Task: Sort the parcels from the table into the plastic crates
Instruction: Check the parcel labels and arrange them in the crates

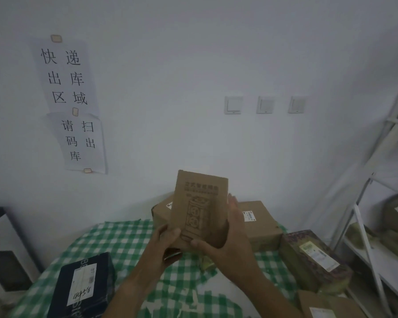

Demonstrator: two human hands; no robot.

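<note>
I hold a small brown cardboard parcel (pixel 199 208) upright above the bench (pixel 129 244), its printed face toward me, with a line drawing and some characters too blurred to read. My left hand (pixel 168 239) grips its lower left corner, thumb curled onto the front face. My right hand (pixel 228 235) clasps the right edge and bottom, thumb across the lower front, fingers reaching up behind the right side.

The bench wears a green-and-white checked cloth. Behind the held parcel sits a larger brown box (pixel 162 211) against the wall, and just to its right another brown box (pixel 260 223) with a white label on top. Further right lies a dark patterned box (pixel 313 258) with a pale label, and a brown parcel (pixel 324 306) at the lower right edge. At lower left rests a dark blue box (pixel 85 285) with a white label bearing handwritten digits.

A white metal shelf rack (pixel 372 226) stands to the right, holding more parcels. On the wall hang two paper signs (pixel 71 102) in Chinese and three light switches (pixel 264 104).
</note>
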